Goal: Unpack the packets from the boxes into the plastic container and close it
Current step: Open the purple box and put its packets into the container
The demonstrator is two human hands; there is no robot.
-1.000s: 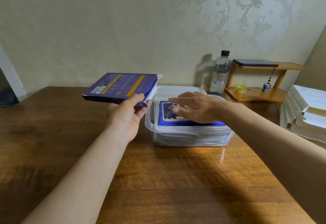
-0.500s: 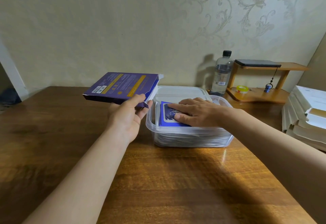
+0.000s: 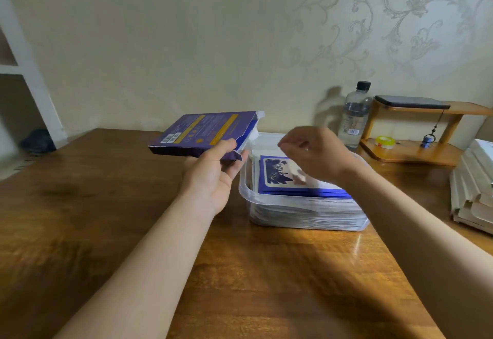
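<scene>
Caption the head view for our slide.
Left hand holds an open purple box; right hand hovers over packets in the plastic container.

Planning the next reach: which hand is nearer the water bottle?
Right. The right hand hovers above the plastic container, just left of the water bottle; the left hand grips the purple box farther left.

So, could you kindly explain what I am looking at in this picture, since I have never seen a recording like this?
There is no machine here: a camera worn on a person's head looks forward and down at their two bare arms. The left hand grips a flat purple cardboard box, its end flap open. The right hand, blurred and apparently empty, hovers above a clear plastic container filled with blue-and-white packets. The container stands uncovered on a brown wooden table. Behind it stand a clear water bottle and a small wooden shelf.
</scene>
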